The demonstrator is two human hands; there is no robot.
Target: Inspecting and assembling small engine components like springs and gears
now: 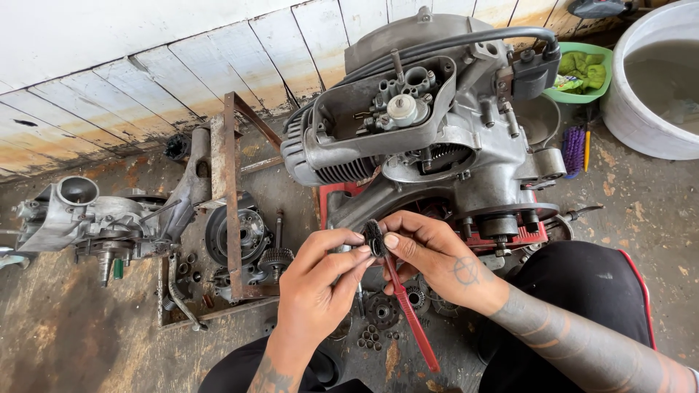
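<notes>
- Small dark gear (374,237) sits centre of frame, slightly below middle, pinched between both hands, just in front of the big grey engine (429,124).
- Left hand (320,284) comes up from lower centre; thumb and forefinger closed on the gear's left edge.
- Right hand (437,255) comes in from the right; thumb clamped on the gear's right face, other fingers wrapped round a red brush (410,311).
- Brush long axis runs from the gear down and right toward the bottom edge; its head end meets the gear, handle end free.
- Both hands equally near the gear; each touches it.
- Gear: round, toothed, black with grime, seen near edge-on.
- Loose gears and small parts (378,320) lie on the floor directly below the hands.
</notes>
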